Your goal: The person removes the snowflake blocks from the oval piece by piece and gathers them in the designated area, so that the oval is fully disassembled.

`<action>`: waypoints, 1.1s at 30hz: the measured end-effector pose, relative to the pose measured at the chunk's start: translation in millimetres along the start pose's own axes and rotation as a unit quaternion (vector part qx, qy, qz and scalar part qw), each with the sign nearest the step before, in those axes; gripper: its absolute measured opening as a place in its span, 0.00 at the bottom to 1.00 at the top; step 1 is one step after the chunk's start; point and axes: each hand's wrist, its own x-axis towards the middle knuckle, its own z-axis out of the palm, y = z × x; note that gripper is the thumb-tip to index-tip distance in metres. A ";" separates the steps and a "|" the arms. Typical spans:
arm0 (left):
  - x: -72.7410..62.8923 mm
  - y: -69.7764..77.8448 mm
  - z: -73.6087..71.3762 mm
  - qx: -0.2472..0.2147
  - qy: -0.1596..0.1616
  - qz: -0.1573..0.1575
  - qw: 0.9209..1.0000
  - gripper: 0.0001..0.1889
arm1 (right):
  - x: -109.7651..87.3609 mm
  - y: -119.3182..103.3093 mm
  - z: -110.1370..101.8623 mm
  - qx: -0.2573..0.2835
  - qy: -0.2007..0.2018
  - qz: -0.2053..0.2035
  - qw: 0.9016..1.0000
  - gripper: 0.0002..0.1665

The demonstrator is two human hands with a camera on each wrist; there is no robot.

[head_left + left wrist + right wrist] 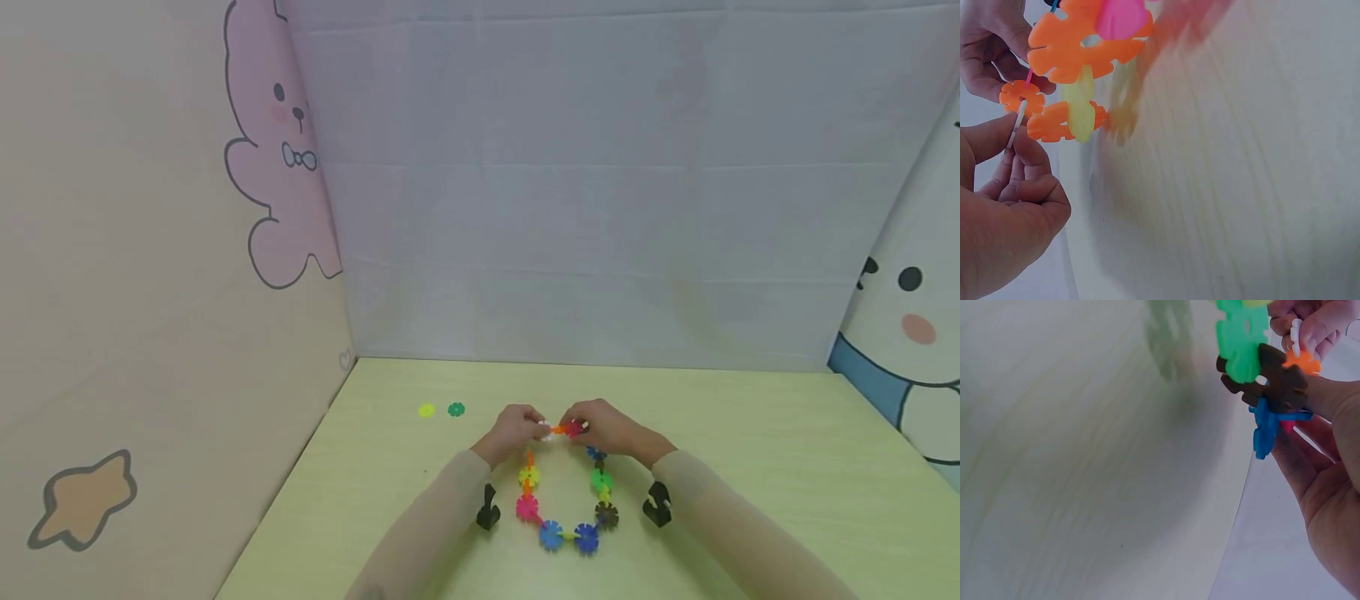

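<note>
My left hand point(516, 433) pinches a white notched plastic disc point(1015, 128) between thumb and fingers. An orange disc point(1012, 95) joins it to a pink-red disc point(574, 429), which my right hand point(611, 429) grips. Between and below both hands hangs a loop of interlocked snowflake discs: orange and yellow point(528, 477), pink point(527, 507), light blue point(551, 535), dark blue point(587, 539), brown point(607, 516) and green point(602, 481). In the right wrist view, a blue disc point(1264, 428) sits by my right fingers. Whether the left strand's top orange disc point(1054, 122) joins the white one I cannot tell.
Loose yellow point(427, 410) and green point(456, 409) discs lie on the pale wooden table point(750, 433), left of my hands. Black wrist-mounted pieces point(488, 510) show beside both forearms. A plain cloth point(570, 208) hangs behind; a patterned wall stands left.
</note>
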 end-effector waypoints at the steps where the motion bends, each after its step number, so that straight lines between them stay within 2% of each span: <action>1: 0.1 0.6 -0.1 0.004 0.004 -0.005 1.000 0.08 | 0.4 -0.5 -0.5 0.000 -0.001 0.000 1.000 0.12; 7: 1.0 1.6 -0.3 0.021 0.017 -0.023 0.999 0.08 | 1.5 -1.0 -2.1 -0.001 -0.008 0.006 1.000 0.12; 13: -0.3 -5.2 -9.1 0.028 0.010 -0.015 0.999 0.09 | 0.4 1.1 0.1 -0.006 -0.010 0.013 1.000 0.13; 21: -5.9 -22.0 -33.1 0.019 0.016 0.006 1.000 0.10 | 0.9 4.8 4.0 -0.005 -0.026 0.054 0.998 0.12; 26: -14.1 -28.8 -49.9 0.020 0.021 0.019 0.999 0.10 | 0.7 5.2 5.4 -0.012 -0.025 0.046 0.999 0.12; 33: -22.4 -39.2 -75.9 0.014 0.037 0.019 0.999 0.11 | 0.2 4.1 5.8 -0.013 -0.022 0.038 0.999 0.12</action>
